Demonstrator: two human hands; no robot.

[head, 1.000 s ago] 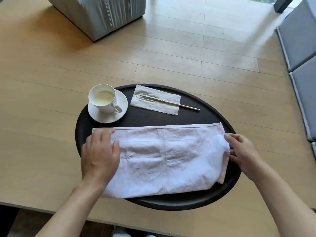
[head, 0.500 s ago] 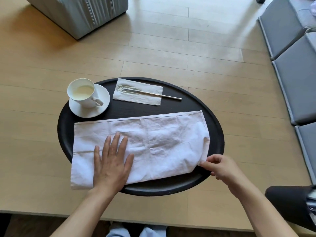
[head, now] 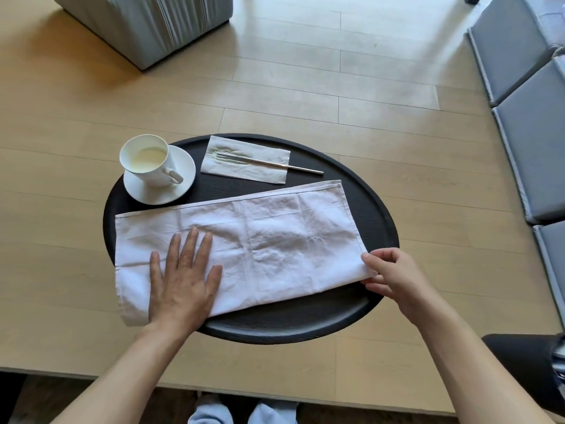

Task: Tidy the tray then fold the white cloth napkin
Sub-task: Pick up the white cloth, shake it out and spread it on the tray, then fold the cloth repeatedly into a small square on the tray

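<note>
A white cloth napkin (head: 260, 240), folded into a long strip, lies across the black oval tray (head: 376, 209); its left end hangs over the tray's left rim. My left hand (head: 183, 280) presses flat on the napkin's left part, fingers spread. My right hand (head: 394, 276) pinches the napkin's near right corner. At the tray's back left stands a white cup (head: 146, 160) of pale liquid on a saucer (head: 183, 182). A fork (head: 275, 162) rests on a paper napkin (head: 244, 159) at the back.
The tray sits on a light wooden table (head: 61, 209) whose near edge runs just below my forearms. A grey upholstered stool (head: 146, 22) stands at the back left. Grey cushions (head: 532, 117) line the right side. A dark object (head: 526, 368) shows at the lower right.
My left hand slid from the napkin's left end toward its lower left part and flattened. My right hand moved down the right edge to the near corner and pinched it.
</note>
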